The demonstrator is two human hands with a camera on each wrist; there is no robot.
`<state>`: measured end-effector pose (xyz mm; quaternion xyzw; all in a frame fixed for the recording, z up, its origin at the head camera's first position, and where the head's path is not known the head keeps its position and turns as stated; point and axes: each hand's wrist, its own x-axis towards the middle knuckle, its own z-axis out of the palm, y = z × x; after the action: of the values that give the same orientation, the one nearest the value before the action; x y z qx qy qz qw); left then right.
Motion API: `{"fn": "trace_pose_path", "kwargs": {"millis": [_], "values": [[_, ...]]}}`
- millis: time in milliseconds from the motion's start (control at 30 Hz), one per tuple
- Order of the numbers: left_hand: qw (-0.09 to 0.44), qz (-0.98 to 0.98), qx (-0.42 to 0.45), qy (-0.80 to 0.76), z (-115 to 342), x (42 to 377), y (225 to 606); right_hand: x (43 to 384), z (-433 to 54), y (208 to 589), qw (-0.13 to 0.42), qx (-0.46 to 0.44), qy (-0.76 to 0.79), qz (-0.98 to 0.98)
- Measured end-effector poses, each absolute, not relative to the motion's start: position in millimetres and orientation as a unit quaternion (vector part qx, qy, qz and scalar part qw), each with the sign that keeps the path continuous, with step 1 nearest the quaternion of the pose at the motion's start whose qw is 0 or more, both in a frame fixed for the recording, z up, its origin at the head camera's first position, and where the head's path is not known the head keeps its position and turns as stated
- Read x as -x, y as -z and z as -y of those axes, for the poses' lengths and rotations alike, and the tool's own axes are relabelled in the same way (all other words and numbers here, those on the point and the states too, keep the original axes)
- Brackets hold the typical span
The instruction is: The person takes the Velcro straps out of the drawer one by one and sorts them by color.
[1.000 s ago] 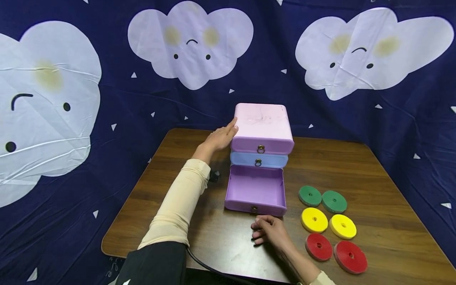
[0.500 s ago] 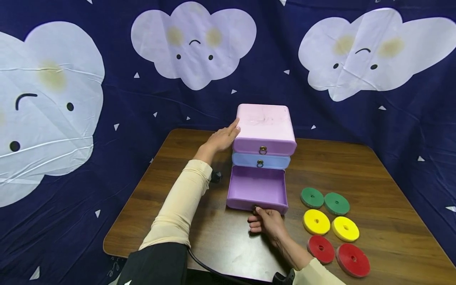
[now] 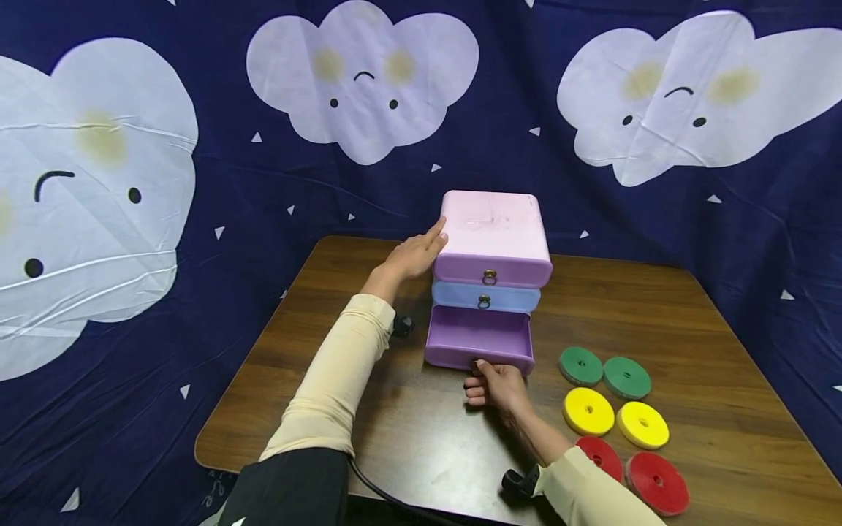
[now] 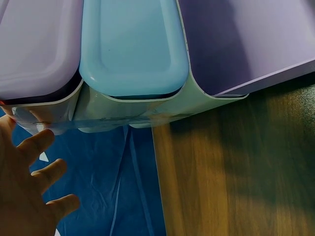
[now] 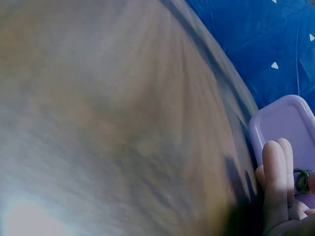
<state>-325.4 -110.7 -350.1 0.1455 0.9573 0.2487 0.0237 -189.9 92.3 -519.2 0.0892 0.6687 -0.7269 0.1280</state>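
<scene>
A small chest (image 3: 493,223) with a pink top stands at the table's back. Its purple top drawer (image 3: 467,269) and blue middle drawer (image 3: 447,294) are in; the purple bottom drawer (image 3: 483,330) is partly out, with a bare floor. My left hand (image 3: 414,256) rests flat against the chest's left side, its fingers spread in the left wrist view. At the bottom drawer's front, my right hand (image 3: 503,389) touches the small ring handle (image 5: 301,182) with its thumb. Its other fingers extend loosely beside the handle.
On the wooden table (image 3: 625,307), right of the chest, lie two green rolls (image 3: 627,378), two yellow rolls (image 3: 588,411) and two red rolls (image 3: 656,483). The right sleeve partly covers one red roll. A dark blue cloud-print cloth (image 3: 230,292) hangs behind.
My right hand has come up to the bottom drawer's front and pushed it partway inward. The left hand stays against the chest. The rolls have not moved on the table.
</scene>
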Motion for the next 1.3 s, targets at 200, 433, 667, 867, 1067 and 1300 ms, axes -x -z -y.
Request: {"fn": "trace_pose_path", "kwargs": {"millis": [200, 433, 667, 867, 1067, 1300], "values": [[0.022, -0.959, -0.146, -0.241, 111, 327, 350, 212, -91, 516, 0.125, -0.097, 0.721, -0.675], [0.027, -0.959, -0.146, -0.242, 110, 326, 350, 235, -94, 513, 0.121, -0.096, 0.717, -0.68], [0.022, -0.958, -0.15, -0.242, 109, 327, 350, 252, -93, 508, 0.116, -0.096, 0.708, -0.69], [0.026, -0.959, -0.146, -0.241, 110, 327, 350, 266, -94, 507, 0.119, -0.095, 0.699, -0.698], [0.028, -0.959, -0.145, -0.24, 110, 328, 351, 276, -96, 508, 0.123, -0.096, 0.694, -0.703], [0.028, -0.961, -0.145, -0.234, 111, 328, 350, 282, -96, 508, 0.121, -0.088, 0.683, -0.715]]}}
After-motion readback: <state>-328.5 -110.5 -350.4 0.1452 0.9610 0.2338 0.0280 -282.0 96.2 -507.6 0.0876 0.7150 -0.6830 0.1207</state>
